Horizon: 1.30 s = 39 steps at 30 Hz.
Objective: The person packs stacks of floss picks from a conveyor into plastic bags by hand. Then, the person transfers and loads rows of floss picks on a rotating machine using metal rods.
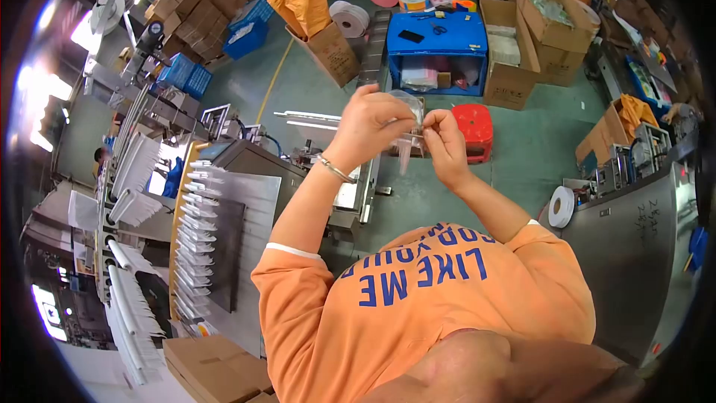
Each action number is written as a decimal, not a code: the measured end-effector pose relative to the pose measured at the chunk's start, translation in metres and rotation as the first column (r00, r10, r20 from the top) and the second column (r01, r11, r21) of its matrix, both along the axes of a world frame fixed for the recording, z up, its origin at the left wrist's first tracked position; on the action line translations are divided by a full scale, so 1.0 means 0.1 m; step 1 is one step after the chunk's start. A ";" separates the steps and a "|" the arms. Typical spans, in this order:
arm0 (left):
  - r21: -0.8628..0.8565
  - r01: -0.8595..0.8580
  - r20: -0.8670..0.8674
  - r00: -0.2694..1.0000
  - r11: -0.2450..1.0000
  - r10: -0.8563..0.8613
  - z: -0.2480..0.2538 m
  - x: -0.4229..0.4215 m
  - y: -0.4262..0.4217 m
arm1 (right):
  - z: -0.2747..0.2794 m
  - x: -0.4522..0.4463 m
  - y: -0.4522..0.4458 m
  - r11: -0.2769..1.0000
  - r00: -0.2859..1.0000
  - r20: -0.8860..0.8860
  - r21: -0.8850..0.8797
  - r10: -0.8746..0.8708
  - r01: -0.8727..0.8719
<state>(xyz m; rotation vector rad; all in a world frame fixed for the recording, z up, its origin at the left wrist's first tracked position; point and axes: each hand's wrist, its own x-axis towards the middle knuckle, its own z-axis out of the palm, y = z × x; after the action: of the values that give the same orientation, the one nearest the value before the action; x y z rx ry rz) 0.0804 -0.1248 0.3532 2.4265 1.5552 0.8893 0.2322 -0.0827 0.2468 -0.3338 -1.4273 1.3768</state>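
Note:
Both hands are raised close together in front of the chest. My left hand [375, 125], with a bracelet at its wrist, has its fingers pinched on a clear plastic film [404, 157] that hangs below the fingertips. My right hand [446, 148] is just to the right, its thumb and forefinger pressed together at the edge of the film. Some of the film also shows above and between the hands. Its exact shape is hard to make out.
Beyond the hands stand a red stool [474, 128] and a blue crate [436, 46] with scissors and a phone on top. On the left is a rack of white bags [195, 242]; a steel cabinet [623, 254] stands right.

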 end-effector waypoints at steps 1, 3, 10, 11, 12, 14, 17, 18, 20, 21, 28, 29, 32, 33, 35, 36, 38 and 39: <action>0.001 0.008 -0.004 1.000 1.000 -0.008 0.03 -0.06 0.00 | 0.00 -0.01 0.01 1.000 1.000 -0.004 0.009 -0.023 0.023; 0.053 -0.126 0.047 0.991 0.991 0.124 0.06 -0.17 -0.02 | -0.02 -0.03 0.03 1.000 1.000 0.003 0.018 -0.022 0.022; -0.049 -0.128 0.054 0.990 0.991 0.131 0.10 -0.45 -0.05 | 0.00 -0.16 0.00 0.999 1.000 -0.009 -0.034 -0.013 0.012; -0.046 -0.130 0.053 0.990 0.990 0.133 0.12 -0.49 -0.06 | 0.01 -0.17 0.00 0.999 1.000 -0.010 -0.032 -0.010 0.010; 0.009 -0.158 0.070 0.985 0.987 0.157 0.15 -0.54 -0.08 | 0.01 -0.18 0.01 1.000 1.000 -0.008 -0.023 -0.017 0.017; 0.054 -0.204 0.062 0.978 0.978 0.200 0.18 -0.69 -0.11 | 0.01 -0.18 0.03 1.000 1.000 -0.007 -0.009 -0.020 0.020; 0.067 -0.185 -0.074 0.979 0.980 0.190 0.17 -0.75 -0.17 | 0.04 -0.22 0.04 1.000 1.000 -0.015 -0.021 -0.007 0.007; 0.071 -0.189 -0.074 0.978 0.979 0.194 0.14 -0.76 -0.17 | 0.05 -0.24 0.04 1.000 1.000 -0.024 -0.020 -0.010 0.009; -0.012 -0.130 -0.196 0.973 0.991 0.125 0.05 -0.79 -0.17 | 0.07 -0.26 0.03 1.000 1.000 -0.028 -0.015 -0.007 0.006; -0.008 -0.133 -0.195 0.972 0.991 0.129 0.05 -0.80 -0.17 | 0.09 -0.27 0.02 0.998 0.999 -0.043 -0.054 0.019 -0.022; 0.460 -0.369 0.292 0.922 0.808 0.255 -0.20 -0.66 -0.49 | 0.17 -0.35 -0.01 0.998 0.997 -0.073 -0.056 -0.028 0.024; 0.370 -0.384 0.249 0.918 0.846 0.308 -0.29 -0.60 -0.53 | 0.18 -0.38 -0.02 0.998 0.997 -0.070 -0.053 -0.028 0.024; 0.273 -0.441 0.251 0.891 0.855 0.379 -0.53 -0.47 -0.49 | 0.19 -0.44 -0.06 0.994 0.993 -0.047 0.002 -0.112 0.112; 0.287 -0.472 0.243 0.877 0.833 0.413 -0.58 -0.45 -0.44 | 0.18 -0.45 -0.07 0.994 0.992 -0.059 -0.014 -0.107 0.107; 0.299 -0.505 0.241 0.861 0.810 0.448 -0.67 -0.46 -0.39 | 0.16 -0.47 -0.10 0.995 0.993 -0.067 -0.027 -0.102 0.100; 0.307 -0.526 0.259 0.848 0.793 0.462 -0.72 -0.48 -0.36 | 0.16 -0.49 -0.11 0.994 0.993 -0.064 -0.038 -0.103 0.101; 0.310 -0.544 0.277 0.836 0.780 0.474 -0.74 -0.49 -0.40 | 0.15 -0.49 -0.13 0.993 0.992 -0.058 -0.053 -0.109 0.106; 0.305 -0.535 0.267 0.842 0.788 0.469 -0.71 -0.51 -0.49 | 0.14 -0.50 -0.14 0.993 0.992 -0.073 -0.053 -0.105 0.102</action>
<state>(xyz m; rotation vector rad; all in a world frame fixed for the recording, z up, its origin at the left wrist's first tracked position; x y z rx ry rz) 0.0294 -0.1734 0.2824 2.0647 2.1792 1.5754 0.1826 -0.0965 0.2613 -0.3783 -1.2980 1.3281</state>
